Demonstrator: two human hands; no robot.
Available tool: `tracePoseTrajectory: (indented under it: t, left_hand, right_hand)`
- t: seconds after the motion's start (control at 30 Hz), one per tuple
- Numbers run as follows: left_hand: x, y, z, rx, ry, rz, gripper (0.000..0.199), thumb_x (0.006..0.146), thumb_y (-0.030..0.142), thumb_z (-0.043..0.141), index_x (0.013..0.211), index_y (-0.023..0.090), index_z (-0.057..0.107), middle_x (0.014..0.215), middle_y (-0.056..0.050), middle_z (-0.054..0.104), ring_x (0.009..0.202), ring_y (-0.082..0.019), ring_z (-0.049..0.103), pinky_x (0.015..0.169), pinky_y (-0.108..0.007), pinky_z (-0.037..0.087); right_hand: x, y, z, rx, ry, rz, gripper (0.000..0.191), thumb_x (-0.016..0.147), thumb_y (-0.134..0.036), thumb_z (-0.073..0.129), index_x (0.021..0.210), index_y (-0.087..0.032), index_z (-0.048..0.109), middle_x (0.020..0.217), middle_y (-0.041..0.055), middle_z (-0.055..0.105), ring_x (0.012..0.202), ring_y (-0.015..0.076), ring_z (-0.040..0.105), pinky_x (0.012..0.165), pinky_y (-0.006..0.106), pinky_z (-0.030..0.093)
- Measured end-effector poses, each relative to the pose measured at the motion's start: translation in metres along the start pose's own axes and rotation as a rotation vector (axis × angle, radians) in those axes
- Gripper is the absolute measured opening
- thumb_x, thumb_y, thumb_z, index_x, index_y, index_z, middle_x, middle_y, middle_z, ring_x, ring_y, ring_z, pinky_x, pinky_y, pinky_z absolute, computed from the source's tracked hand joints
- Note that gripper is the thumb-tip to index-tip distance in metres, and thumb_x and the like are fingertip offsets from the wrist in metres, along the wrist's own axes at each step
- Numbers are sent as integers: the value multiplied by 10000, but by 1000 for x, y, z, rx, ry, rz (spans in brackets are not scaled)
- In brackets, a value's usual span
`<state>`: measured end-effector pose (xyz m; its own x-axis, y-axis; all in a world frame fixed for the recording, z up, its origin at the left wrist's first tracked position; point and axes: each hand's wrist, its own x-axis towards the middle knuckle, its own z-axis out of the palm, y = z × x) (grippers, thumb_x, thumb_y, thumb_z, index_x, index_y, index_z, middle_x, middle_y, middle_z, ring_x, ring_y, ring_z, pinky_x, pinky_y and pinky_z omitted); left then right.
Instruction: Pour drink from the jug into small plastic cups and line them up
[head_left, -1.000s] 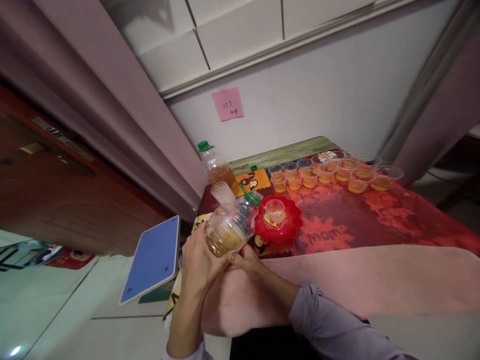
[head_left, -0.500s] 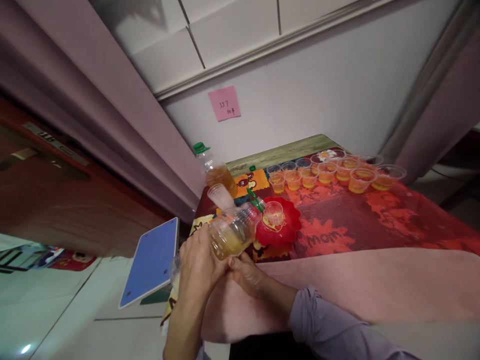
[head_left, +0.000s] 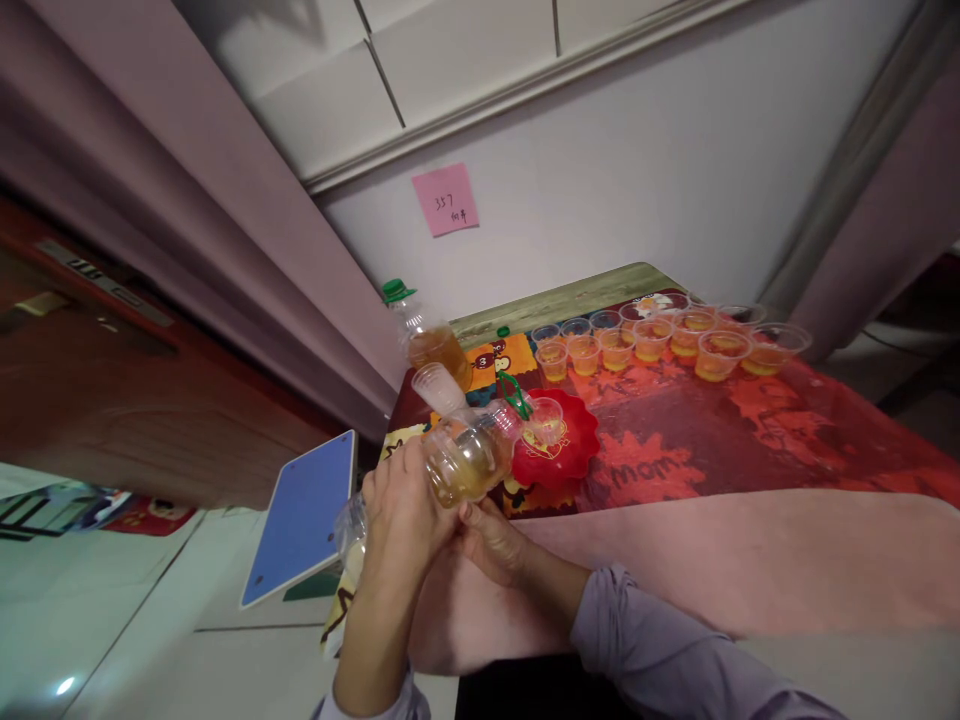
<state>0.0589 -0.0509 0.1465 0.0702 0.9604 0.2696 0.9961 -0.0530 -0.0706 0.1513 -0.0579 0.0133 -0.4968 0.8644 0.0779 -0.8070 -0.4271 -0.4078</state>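
A clear plastic bottle [head_left: 469,462] with yellowish liquid lies tilted in both my hands, its neck with a green handle [head_left: 514,396] directed to the right. My left hand [head_left: 405,500] wraps over its body. From beneath, my right hand [head_left: 491,540] grips its lower side, the fingers partly hidden. At the bottle's mouth a small clear plastic cup [head_left: 545,420] stands on a red scalloped plate [head_left: 577,455]; whether liquid is flowing I cannot tell. Just behind the bottle is a stack of clear cups [head_left: 436,388].
A second bottle [head_left: 439,352] of amber liquid, green-capped, stands at the back left. Several cups [head_left: 652,340] holding yellow liquid line the table's far side. A green cap [head_left: 503,332] lies near the back edge. A blue board [head_left: 304,520] is left of the table.
The bottle's neck and the small cup sit slightly closer together in view. Both hands keep their hold; the whole view has shifted a little.
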Motion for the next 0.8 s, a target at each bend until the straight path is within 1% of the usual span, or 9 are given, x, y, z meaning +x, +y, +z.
tracePoseTrajectory:
  t: [0.13, 0.27, 0.4, 0.57, 0.67, 0.8]
  left_hand:
    - [-1, 3, 0, 32, 15, 0, 567, 769, 406, 791, 1263, 215, 588, 1130, -155, 754, 1068, -405, 699, 895, -483, 493]
    - [-1, 4, 2, 31, 36, -7, 548, 760, 395, 797, 1234, 211, 591, 1104, -148, 752, 1033, -396, 698, 881, -485, 489]
    - [-1, 4, 3, 41, 32, -4, 635, 730, 418, 824, 1275, 188, 594, 1120, -168, 754, 1049, -414, 692, 903, -503, 493]
    - [1, 8, 1, 55, 39, -7, 640, 743, 433, 814, 1294, 182, 607, 1133, -178, 754, 1062, -417, 686, 917, -502, 486]
    - [2, 13, -4, 76, -2, -28, 592, 781, 416, 781, 1296, 171, 619, 1132, -174, 759, 1079, -415, 689, 926, -497, 483]
    - [5, 23, -16, 110, -88, -59, 565, 865, 408, 728, 1350, 139, 619, 1186, -188, 762, 1124, -414, 690, 953, -500, 478]
  right_hand:
    - [-1, -2, 3, -9, -17, 0, 833, 727, -659, 981, 1424, -332, 664, 1573, 87, 690, 1529, 348, 584, 1251, 592, 500]
    - [-1, -4, 5, -22, -35, -1, 791, 725, -691, 972, 1378, -349, 685, 1526, 62, 721, 1519, 345, 594, 1287, 603, 455]
    - [-1, -3, 6, -13, -28, 8, 799, 719, -700, 968, 1385, -363, 681, 1531, 56, 713, 1523, 350, 582, 1251, 610, 495]
    - [-1, 0, 4, 33, -31, -2, 790, 755, -671, 955, 1420, -354, 671, 1554, 56, 691, 1517, 350, 581, 1200, 583, 546]
    - [-1, 2, 1, 44, -29, 0, 780, 761, -674, 954, 1411, -341, 680, 1551, 73, 695, 1479, 343, 607, 1184, 586, 556]
    - [-2, 3, -1, 75, -42, 13, 763, 762, -650, 970, 1404, -343, 697, 1559, 70, 695, 1476, 339, 607, 1173, 580, 563]
